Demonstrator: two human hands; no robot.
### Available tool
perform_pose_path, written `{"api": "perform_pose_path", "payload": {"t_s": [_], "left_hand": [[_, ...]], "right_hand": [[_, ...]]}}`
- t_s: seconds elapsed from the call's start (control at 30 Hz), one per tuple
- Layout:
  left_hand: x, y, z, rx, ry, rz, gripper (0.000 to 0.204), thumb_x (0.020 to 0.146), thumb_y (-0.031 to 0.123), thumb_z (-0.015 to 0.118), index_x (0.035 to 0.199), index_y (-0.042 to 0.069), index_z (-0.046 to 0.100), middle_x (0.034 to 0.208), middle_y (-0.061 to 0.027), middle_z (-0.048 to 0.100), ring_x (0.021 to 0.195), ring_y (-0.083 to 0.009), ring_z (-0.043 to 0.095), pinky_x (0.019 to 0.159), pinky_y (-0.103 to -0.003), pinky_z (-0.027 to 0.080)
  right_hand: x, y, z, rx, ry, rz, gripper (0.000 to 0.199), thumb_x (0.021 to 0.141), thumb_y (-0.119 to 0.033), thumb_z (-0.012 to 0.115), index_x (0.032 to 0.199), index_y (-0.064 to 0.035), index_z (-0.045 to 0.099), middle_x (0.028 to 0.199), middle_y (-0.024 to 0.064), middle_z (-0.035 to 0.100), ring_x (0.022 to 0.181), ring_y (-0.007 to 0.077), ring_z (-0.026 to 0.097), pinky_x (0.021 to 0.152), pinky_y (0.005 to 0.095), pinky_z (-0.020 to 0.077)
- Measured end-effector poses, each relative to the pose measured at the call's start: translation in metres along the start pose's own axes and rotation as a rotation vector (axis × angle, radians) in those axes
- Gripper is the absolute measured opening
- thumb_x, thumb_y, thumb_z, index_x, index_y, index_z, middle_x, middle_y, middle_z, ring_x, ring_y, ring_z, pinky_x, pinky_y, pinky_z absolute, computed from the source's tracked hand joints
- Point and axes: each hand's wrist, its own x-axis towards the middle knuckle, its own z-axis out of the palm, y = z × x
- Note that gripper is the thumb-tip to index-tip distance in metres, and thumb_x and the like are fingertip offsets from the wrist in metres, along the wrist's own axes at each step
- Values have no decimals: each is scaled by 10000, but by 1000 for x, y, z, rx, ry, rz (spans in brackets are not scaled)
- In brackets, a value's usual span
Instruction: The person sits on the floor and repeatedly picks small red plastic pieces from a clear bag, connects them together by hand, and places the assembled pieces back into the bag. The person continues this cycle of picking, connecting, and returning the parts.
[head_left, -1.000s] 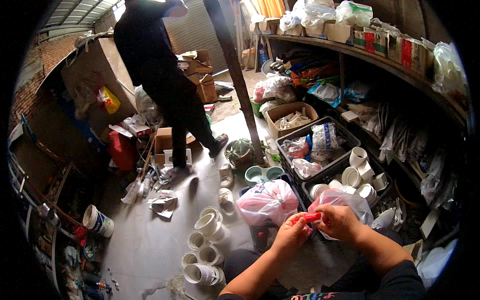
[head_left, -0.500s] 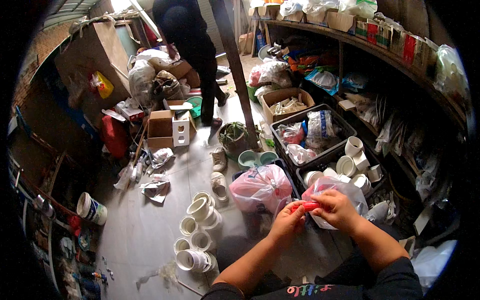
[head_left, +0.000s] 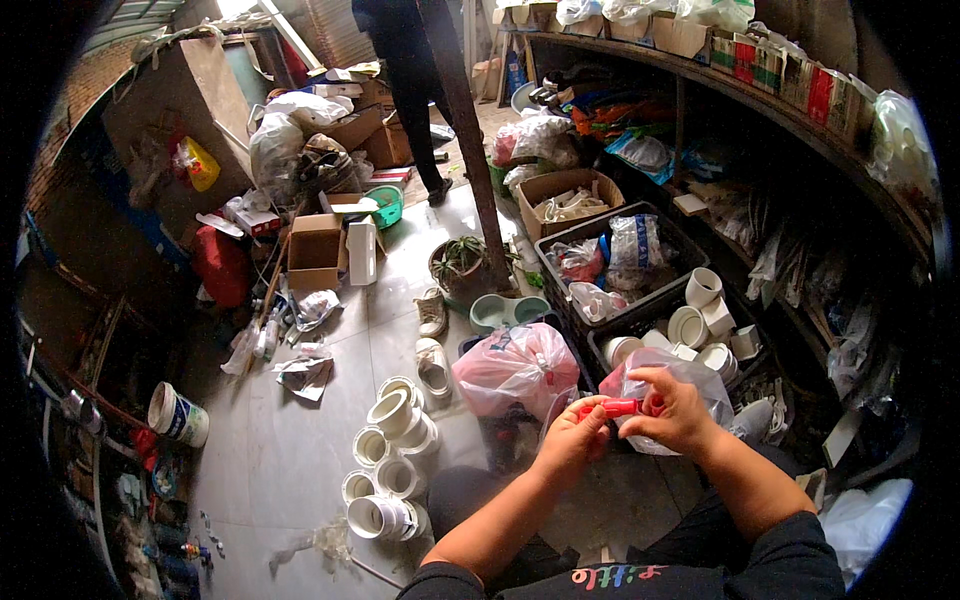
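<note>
Out in front of my lap, my left hand is closed, pinching a short red plastic tube between thumb and fingers. The tube lies about level and points to the right. At its right end is my right hand, with thumb and index finger spread apart. A darker red bit shows inside that hand's curve; whether it belongs to the tube or touches the fingers is unclear. Just beyond the hands sits a clear plastic bag with pinkish contents, partly hidden by my right hand. A knotted bag of pink things stands left of it.
White pipe fittings stand in rows on the floor to the left. Black crates with bags and white fittings are ahead. A wooden post, potted plant and shoes stand farther off. A person is at the back.
My right thumb and index finger have parted from their pinch at the tube's right end. My left hand keeps its hold. The person at the back has moved farther away.
</note>
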Motion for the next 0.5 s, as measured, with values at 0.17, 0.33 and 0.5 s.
{"api": "perform_pose_path", "payload": {"t_s": [0.17, 0.33, 0.5], "left_hand": [[-4, 2, 5, -4, 11, 4, 254, 861, 232, 525, 1040, 54, 495, 877, -59, 585, 691, -114, 554, 586, -229, 465], [1, 4, 7, 34, -7, 19, 278, 847, 248, 547, 1036, 48, 506, 863, -49, 584, 641, -95, 523, 563, -212, 440], [9, -2, 7, 84, 14, 62, 248, 835, 246, 561, 961, 34, 538, 788, -49, 588, 628, -124, 535, 518, -225, 430]], "right_hand": [[-2, -5, 7, -200, 30, -76, 228, 687, -166, 690, 839, -26, 594, 713, 125, 597, 634, 180, 594, 554, 277, 447], [-1, 12, -1, -9, 9, 110, 411, 647, -300, 740, 911, -35, 569, 650, 76, 579, 557, 144, 537, 557, 275, 443], [-1, 21, 8, -248, 112, -245, 191, 685, -81, 681, 851, -52, 592, 650, 78, 563, 554, 150, 542, 506, 260, 426]]}}
